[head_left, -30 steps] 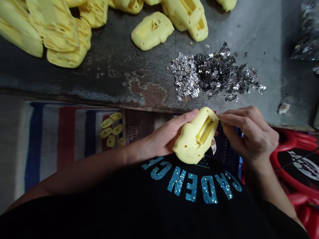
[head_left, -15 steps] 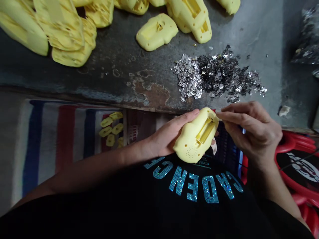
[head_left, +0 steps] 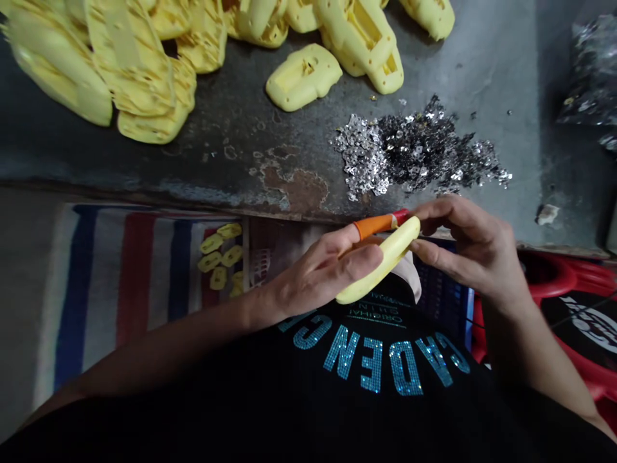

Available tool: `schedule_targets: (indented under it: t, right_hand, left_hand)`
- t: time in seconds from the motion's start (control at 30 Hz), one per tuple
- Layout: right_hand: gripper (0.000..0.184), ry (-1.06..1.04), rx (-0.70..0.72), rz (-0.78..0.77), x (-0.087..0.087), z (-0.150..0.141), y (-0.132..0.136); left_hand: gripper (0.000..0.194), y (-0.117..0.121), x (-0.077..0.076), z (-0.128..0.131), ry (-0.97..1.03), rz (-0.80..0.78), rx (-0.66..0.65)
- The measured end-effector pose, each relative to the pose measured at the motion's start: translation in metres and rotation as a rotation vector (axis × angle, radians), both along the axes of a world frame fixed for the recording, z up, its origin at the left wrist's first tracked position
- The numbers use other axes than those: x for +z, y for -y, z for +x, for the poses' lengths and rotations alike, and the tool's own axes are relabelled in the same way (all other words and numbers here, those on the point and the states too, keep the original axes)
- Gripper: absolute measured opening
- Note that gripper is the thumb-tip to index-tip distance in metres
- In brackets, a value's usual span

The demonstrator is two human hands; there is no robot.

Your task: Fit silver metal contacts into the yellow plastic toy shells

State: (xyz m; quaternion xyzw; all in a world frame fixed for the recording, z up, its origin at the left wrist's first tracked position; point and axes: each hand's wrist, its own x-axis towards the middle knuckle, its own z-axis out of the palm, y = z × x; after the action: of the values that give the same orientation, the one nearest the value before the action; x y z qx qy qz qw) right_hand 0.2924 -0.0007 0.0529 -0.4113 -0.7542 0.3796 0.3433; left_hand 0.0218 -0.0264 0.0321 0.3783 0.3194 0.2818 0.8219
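Note:
A yellow moulded shell (head_left: 385, 267) now shows edge-on, resting in my left hand (head_left: 328, 273), whose fingers wrap across it. Its upper end sits between the thumb and fingers of my right hand (head_left: 465, 247). Just behind the shell lies an orange tube with a red tip (head_left: 375, 226), partly hidden by my left fingers. I cannot tell which hand holds that tube. The slotted face of the shell is turned away and hidden.
A heap of silver sequins (head_left: 414, 151) and several yellow shells (head_left: 303, 77) lie on a worn grey bench (head_left: 231, 154) with rust patches. Below its edge are striped cloth (head_left: 135, 276) and small yellow pieces (head_left: 219, 257). Red plastic (head_left: 544, 283) stands at right.
The yellow shell has turned from showing its slotted face to edge-on. The orange tube has come into view behind it. My view has shifted slightly.

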Motion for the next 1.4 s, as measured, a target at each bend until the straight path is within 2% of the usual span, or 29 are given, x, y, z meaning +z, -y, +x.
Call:
schedule_targets:
  t: [0.07, 0.17, 0.33, 0.47, 0.57, 0.63, 0.7, 0.77, 0.87, 0.97, 1.13, 1.3, 1.4]
  right_hand:
    - [0.029, -0.049, -0.05, -0.004, -0.009, 0.001, 0.006]
    - [0.033, -0.06, -0.103, 0.031, -0.017, 0.003, 0.014]
    - [0.037, -0.044, -0.132, 0.102, -0.018, 0.005, 0.02]
    - [0.034, -0.071, -0.143, 0.076, -0.019, 0.003, 0.022]
    - [0.032, -0.074, -0.156, 0.071, -0.022, 0.001, 0.022]
    - [0.033, -0.076, -0.159, 0.116, -0.027, 0.001, 0.022]
    - [0.035, -0.078, -0.158, 0.217, -0.035, 0.002, 0.021]
    - [0.039, -0.081, -0.163, 0.341, -0.045, 0.004, 0.021]
    - [0.042, -0.102, -0.202, 0.459, -0.061, 0.005, 0.023]
    - [0.046, -0.148, -0.237, 0.501, -0.069, 0.005, 0.025]
    - [0.06, -0.158, -0.206, 0.556, -0.067, 0.0, 0.025]
    - [0.054, -0.15, -0.243, 0.579, -0.068, -0.006, 0.022]
    - [0.042, -0.194, -0.252, 0.518, -0.069, -0.013, 0.022]
  left_hand:
    - [0.072, 0.0, 0.005, -0.007, -0.035, 0.004, -0.054]
    - [0.069, -0.001, 0.008, -0.01, -0.11, 0.021, -0.066]
    - [0.063, -0.003, 0.006, -0.005, -0.153, 0.102, -0.033]
    - [0.059, -0.002, 0.009, -0.003, -0.154, 0.084, -0.06]
    - [0.053, -0.002, 0.01, -0.003, -0.177, 0.082, -0.013]
    - [0.044, -0.001, 0.007, -0.003, -0.221, 0.167, 0.016]
    - [0.043, 0.0, 0.0, -0.002, -0.293, 0.323, 0.021]
    - [0.059, 0.001, -0.009, -0.001, -0.349, 0.542, 0.064]
    - [0.093, 0.003, -0.021, 0.001, -0.395, 0.877, 0.162]
    - [0.105, 0.002, -0.02, 0.0, -0.43, 1.089, 0.168]
    - [0.1, -0.002, -0.007, -0.001, -0.406, 1.158, 0.126]
    - [0.095, -0.004, -0.002, -0.003, -0.468, 1.186, 0.099]
    - [0.1, -0.008, -0.003, -0.015, -0.37, 1.142, 0.098]
